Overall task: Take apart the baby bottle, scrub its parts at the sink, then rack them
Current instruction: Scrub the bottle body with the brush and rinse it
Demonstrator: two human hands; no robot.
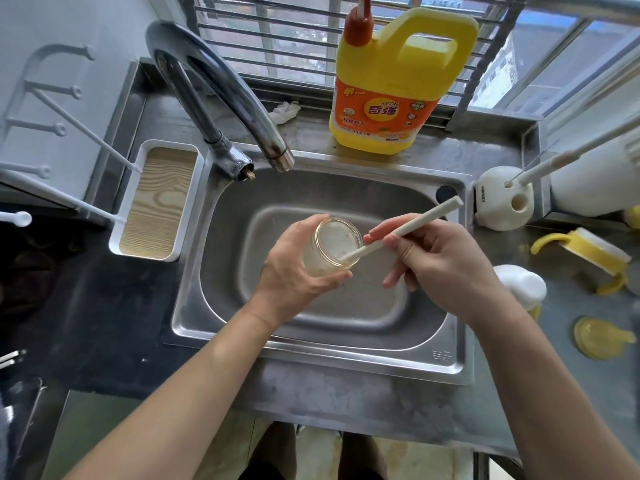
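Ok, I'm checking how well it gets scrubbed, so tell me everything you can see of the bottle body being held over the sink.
The bottle body is a clear, wide-mouthed jar-like vessel, glass or clear plastic, cloudy with suds or residue inside. It has no collar or nipple on. The left hand wraps round its side and holds it above the sink, mouth facing the camera. A pale brush handle, held by the right hand, enters its mouth.

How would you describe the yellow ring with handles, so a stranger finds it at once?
Start at the steel sink and look along the counter to its right. There lies the yellow ring with handles, tilted on its side. Only it has two curved yellow handles; the flat yellow disc nearby has none.
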